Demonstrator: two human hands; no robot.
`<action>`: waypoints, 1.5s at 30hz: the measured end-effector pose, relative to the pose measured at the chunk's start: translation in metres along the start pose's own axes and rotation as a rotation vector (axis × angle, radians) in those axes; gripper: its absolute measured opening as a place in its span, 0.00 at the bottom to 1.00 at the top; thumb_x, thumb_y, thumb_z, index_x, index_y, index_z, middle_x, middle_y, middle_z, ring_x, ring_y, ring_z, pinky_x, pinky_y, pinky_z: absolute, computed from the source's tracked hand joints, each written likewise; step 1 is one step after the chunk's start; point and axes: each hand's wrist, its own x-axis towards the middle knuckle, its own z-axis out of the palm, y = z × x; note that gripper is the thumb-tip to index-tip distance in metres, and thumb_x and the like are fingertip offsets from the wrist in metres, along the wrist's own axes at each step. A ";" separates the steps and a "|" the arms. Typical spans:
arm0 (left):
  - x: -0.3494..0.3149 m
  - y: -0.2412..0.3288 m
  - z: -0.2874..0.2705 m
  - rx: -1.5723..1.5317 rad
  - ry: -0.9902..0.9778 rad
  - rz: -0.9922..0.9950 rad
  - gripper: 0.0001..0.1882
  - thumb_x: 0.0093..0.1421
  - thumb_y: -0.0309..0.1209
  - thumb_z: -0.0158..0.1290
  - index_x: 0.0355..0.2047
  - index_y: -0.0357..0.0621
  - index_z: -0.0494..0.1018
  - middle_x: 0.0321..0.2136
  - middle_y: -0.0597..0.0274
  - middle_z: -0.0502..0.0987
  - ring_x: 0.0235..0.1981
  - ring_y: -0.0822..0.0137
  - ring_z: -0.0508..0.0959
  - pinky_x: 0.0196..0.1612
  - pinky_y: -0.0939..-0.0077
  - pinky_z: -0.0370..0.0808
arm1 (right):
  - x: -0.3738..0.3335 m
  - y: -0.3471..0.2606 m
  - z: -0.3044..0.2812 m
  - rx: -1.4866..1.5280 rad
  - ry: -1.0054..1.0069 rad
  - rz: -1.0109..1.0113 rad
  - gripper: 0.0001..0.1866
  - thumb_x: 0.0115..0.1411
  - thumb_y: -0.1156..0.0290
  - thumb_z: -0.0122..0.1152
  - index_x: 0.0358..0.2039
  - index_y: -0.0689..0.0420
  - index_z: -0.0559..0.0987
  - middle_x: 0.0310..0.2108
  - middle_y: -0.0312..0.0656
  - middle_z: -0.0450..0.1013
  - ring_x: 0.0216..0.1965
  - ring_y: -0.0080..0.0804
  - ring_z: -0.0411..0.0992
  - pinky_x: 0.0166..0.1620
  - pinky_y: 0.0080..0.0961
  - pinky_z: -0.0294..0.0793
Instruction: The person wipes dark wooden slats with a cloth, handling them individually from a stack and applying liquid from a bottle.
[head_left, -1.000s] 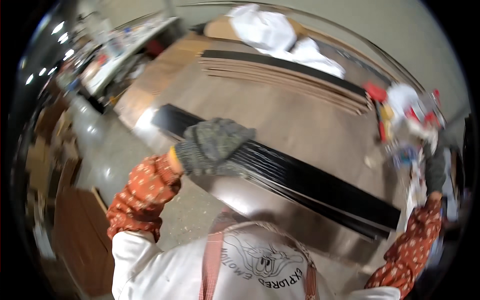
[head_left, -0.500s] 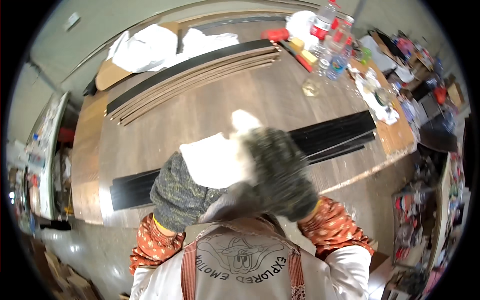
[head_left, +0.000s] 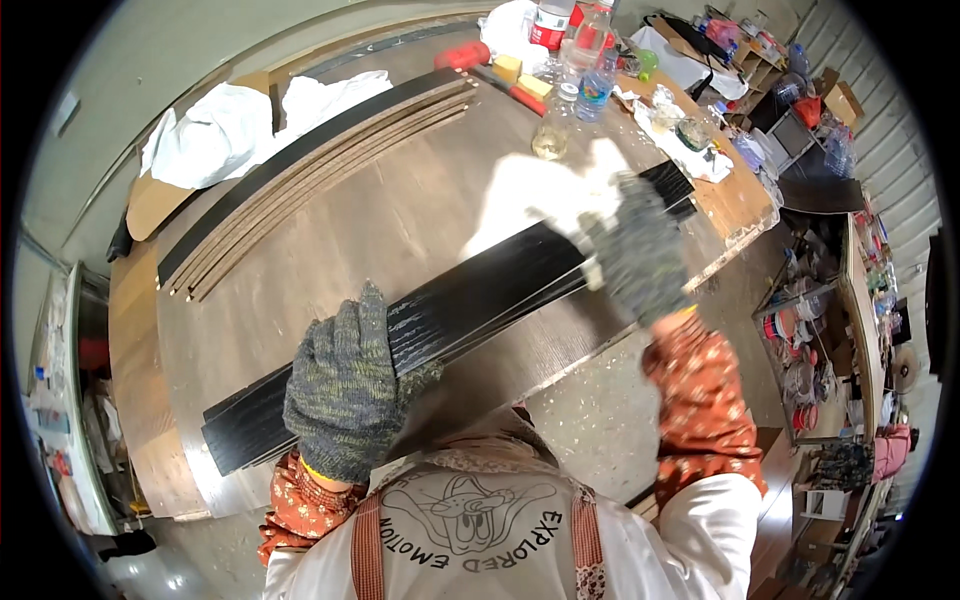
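Observation:
A long black board (head_left: 485, 285) lies slantwise on top of other black boards near the table's front edge. My left hand (head_left: 345, 390), in a grey-green knitted glove, rests flat across its left part, fingers stretched toward the far edge and thumb apart. Toward the right end, my gloved right hand (head_left: 640, 250) holds a white cloth (head_left: 530, 195) against the board. The cloth spreads past the board's far edge, and motion blurs it and the hand. Pale streaks show on the black surface beside my left hand.
Behind lies a stack of boards (head_left: 330, 170) with brown edges and a black top. White cloths (head_left: 210, 135) sit at the back left. Bottles (head_left: 597, 85), yellow blocks (head_left: 507, 68) and a red-handled tool (head_left: 525, 98) stand or lie at the back right. Cluttered shelves (head_left: 850, 330) are on the right.
My hands have moved apart from above the boards: the left down onto the black board, the right rightward along it with the cloth. The view has shifted and turned slightly.

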 end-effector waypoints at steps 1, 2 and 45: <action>0.002 0.002 0.002 0.025 0.012 -0.009 0.51 0.44 0.54 0.63 0.61 0.35 0.57 0.50 0.41 0.70 0.47 0.46 0.72 0.52 0.53 0.68 | 0.005 0.011 -0.006 -0.189 -0.048 -0.069 0.23 0.59 0.69 0.52 0.56 0.56 0.68 0.56 0.51 0.64 0.58 0.49 0.63 0.63 0.42 0.59; 0.004 0.004 0.003 0.051 0.024 -0.020 0.49 0.46 0.53 0.62 0.62 0.36 0.57 0.50 0.42 0.70 0.46 0.47 0.72 0.52 0.54 0.68 | 0.008 0.016 -0.011 -0.377 -0.097 -0.138 0.22 0.59 0.68 0.52 0.55 0.55 0.69 0.55 0.51 0.65 0.57 0.48 0.63 0.63 0.42 0.59; -0.013 0.004 -0.005 0.226 -0.130 -0.193 0.43 0.56 0.64 0.47 0.59 0.39 0.64 0.55 0.51 0.71 0.52 0.49 0.71 0.57 0.56 0.64 | 0.064 0.254 0.126 0.082 -0.031 0.148 0.13 0.55 0.61 0.53 0.34 0.55 0.79 0.29 0.45 0.77 0.31 0.45 0.76 0.34 0.41 0.74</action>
